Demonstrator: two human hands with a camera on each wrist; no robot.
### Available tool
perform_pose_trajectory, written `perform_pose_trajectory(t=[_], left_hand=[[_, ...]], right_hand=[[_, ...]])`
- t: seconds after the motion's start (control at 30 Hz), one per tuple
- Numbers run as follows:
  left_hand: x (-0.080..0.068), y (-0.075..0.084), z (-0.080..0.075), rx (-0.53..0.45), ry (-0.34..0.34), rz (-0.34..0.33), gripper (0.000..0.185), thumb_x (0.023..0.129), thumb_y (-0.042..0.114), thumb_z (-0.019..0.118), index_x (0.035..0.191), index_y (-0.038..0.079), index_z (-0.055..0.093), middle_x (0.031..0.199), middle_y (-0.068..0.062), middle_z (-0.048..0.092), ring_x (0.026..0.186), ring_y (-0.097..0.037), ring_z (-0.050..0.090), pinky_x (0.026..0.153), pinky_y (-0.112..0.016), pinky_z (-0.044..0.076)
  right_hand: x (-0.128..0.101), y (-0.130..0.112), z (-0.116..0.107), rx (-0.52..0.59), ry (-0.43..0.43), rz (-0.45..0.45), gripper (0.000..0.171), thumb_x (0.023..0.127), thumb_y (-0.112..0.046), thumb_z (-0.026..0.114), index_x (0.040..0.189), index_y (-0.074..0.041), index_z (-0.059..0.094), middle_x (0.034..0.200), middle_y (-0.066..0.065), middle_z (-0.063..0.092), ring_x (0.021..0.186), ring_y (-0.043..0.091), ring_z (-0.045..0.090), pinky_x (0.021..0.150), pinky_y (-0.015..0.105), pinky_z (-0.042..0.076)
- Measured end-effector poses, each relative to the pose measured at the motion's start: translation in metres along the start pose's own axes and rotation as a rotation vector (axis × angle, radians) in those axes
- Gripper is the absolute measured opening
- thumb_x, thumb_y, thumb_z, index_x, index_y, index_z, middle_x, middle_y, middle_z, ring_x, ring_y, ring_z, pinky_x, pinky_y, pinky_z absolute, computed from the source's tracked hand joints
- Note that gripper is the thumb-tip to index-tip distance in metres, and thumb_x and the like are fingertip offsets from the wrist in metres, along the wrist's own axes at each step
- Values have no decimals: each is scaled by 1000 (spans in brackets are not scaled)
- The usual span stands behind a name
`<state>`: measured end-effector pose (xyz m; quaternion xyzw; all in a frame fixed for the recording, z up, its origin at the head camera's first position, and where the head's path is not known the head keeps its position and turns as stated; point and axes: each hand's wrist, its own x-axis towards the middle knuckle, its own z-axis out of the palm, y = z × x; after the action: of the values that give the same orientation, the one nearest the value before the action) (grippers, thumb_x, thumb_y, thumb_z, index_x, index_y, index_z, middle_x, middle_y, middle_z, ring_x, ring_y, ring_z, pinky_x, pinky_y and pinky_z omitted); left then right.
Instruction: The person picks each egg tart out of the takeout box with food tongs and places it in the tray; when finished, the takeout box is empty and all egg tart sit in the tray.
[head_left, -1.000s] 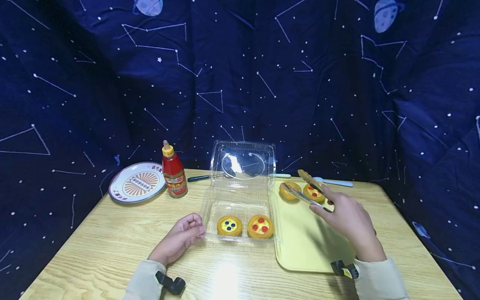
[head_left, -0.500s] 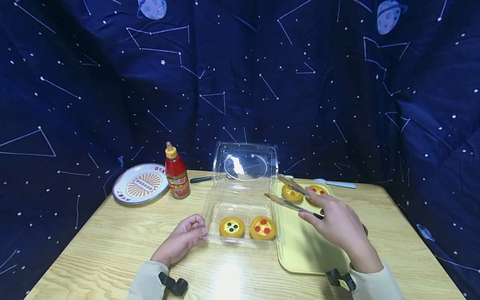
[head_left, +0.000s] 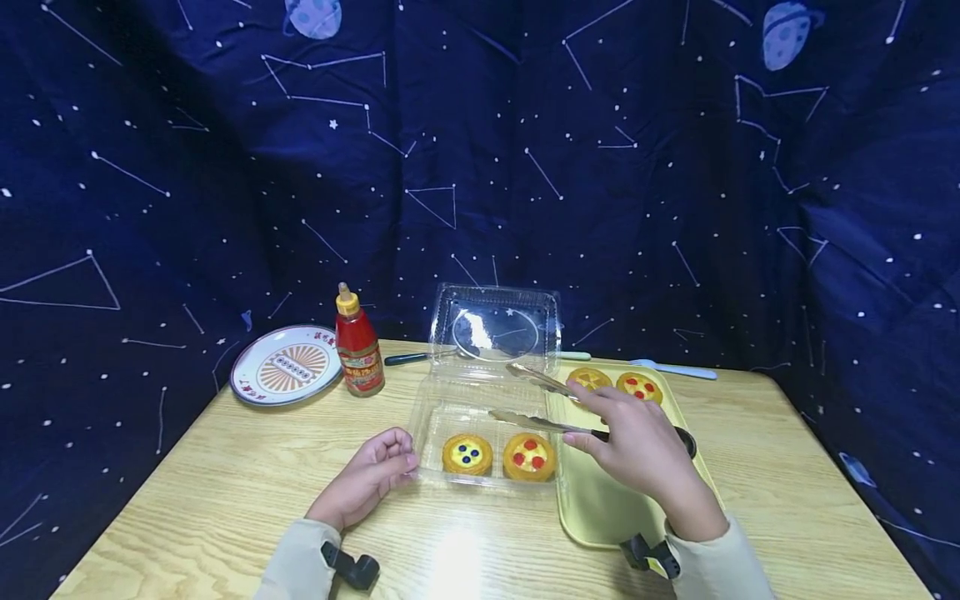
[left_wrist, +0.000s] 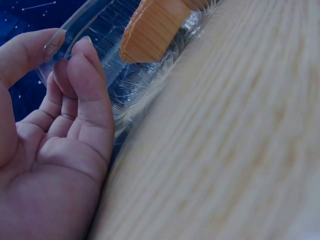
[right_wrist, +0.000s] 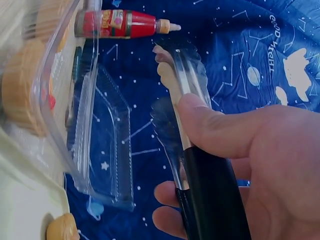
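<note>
While the wooden table (head_left: 225, 492) carries everything, the biggest things on it are the yellow tray (head_left: 600, 508) on the right and the clear plastic box (head_left: 480, 400) in the middle, its lid standing open against the starry blue cloth (head_left: 187, 167). A patterned plate (head_left: 287, 375) and a red sauce bottle (head_left: 358, 345) sit well to the left of the box. Two tarts lie in the near half of the box, the blue-dotted tart (head_left: 467, 454) beside the red-dotted tart (head_left: 529, 456), and two more tarts (head_left: 615, 383) rest at the far end of the tray. The right hand (head_left: 637, 446) curls round the dark handle of metal tongs (head_left: 536, 400), whose arms stand spread and empty, reaching over the far half of the box just beyond the red-dotted tart. The left hand (head_left: 371, 475) rests on the table with loosely curled fingertips (left_wrist: 82, 70) touching the box's near left corner, steadying it without clasping. My guess at the risk: the light box could slide or tip if the tongs knock its wall, since the left fingers only press it, and a tart pinched off-centre might crumble or drop
</note>
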<state>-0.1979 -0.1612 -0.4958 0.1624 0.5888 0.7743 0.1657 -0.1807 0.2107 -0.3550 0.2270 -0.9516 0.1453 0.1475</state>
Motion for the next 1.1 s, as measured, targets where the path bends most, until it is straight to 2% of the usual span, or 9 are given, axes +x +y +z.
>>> perform_pose_trajectory(t=[0.2,0.33,0.4,0.5,0.67,0.8,1.03,1.1], left_hand=[[2,1,1,-4,-1,-7,11,97,3,56,104,6,48,93,-2,52,92,-15,57,85,-29,53],[3,1,0,-3,-1,3,12,97,3,57,105,6,48,93,-2,52,91,-15,57,83,-28,53],[4,1,0,-3,0,10,13,97,3,57,105,6,48,93,-2,52,91,-15,58,83,-28,54],[4,1,-1,-4,-1,12,12,97,3,57,105,5,48,93,-2,52,91,-15,58,83,-28,53],[3,0,-1,-2,3,10,11,97,3,56,104,6,49,93,-2,53,92,-16,57,84,-29,53],[3,0,0,-6,2,12,10,97,4,57,104,6,49,92,-2,53,91,-16,58,84,-29,53],[2,-1,0,-2,-7,20,13,97,4,58,104,4,47,93,-2,53,91,-16,58,84,-29,54],[2,-1,0,-1,-5,16,13,97,5,58,105,5,48,93,-2,53,91,-15,58,84,-29,54]], right_hand=[[5,-11,6,27,-50,-10,61,83,-39,79,137,-19,60,123,13,66,109,33,63,88,61,46],[8,-18,12,27,-75,-3,59,84,-44,76,136,-21,61,122,13,66,103,33,65,79,51,53],[10,-21,15,15,-89,-8,59,84,-47,75,136,-21,61,118,11,68,97,30,67,71,45,54],[12,-22,21,7,-116,-19,61,83,-49,75,135,-20,62,111,6,70,92,24,67,66,40,53],[16,-19,33,26,-149,-51,63,81,-52,76,133,-19,63,108,3,71,95,21,67,72,40,54],[17,-13,44,34,-164,-77,65,80,-54,75,133,-19,64,114,4,70,101,22,66,78,42,54],[18,-10,51,-8,-204,-167,64,80,-58,74,132,-21,65,92,-5,67,76,9,59,62,33,48],[18,-11,52,-16,-208,-187,64,80,-57,73,132,-21,65,90,-5,67,73,9,58,61,33,48]])
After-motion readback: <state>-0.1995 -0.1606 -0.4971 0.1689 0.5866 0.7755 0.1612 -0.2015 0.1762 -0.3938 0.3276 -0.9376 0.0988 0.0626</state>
